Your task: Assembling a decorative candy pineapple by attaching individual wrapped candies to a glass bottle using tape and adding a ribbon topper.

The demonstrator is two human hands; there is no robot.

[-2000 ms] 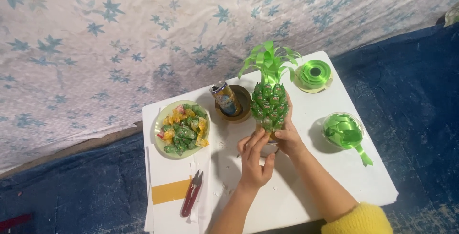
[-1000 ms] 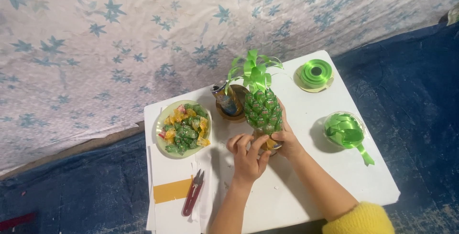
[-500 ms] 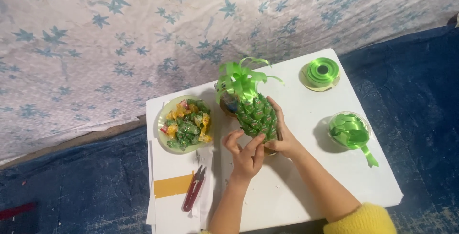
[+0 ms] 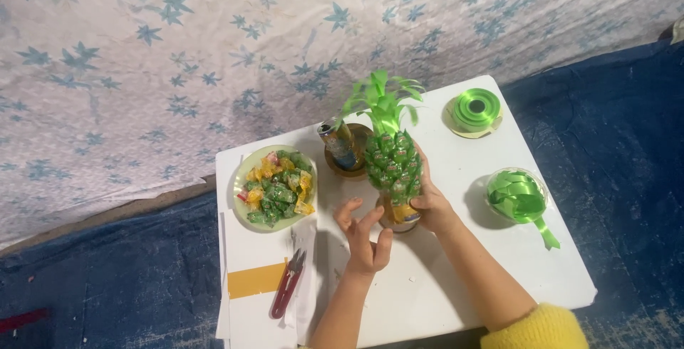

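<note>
Now the candy pineapple (image 4: 392,166) stands straight again mid-surface, at 3 o'clock from the candy plate (image 4: 242,178). Right hand (image 4: 431,206) fingers wrap its base; left hand (image 4: 365,238) fingers are spread. Hold low, turn slowly.

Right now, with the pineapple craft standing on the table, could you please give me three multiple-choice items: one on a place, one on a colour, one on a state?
1. Where is the ribbon roll?
A. far right corner of the table
B. near left corner
C. on the plate

2. What colour are the snips?
A. blue
B. red
C. white

3. How is the craft held?
A. lying flat, untouched
B. lifted by both hands
C. upright, right hand gripping its base

Answers:
1 A, it lies by the far right edge.
2 B, the handles are red.
3 C, the right hand wraps the base while the left hand is open beside it.
</note>
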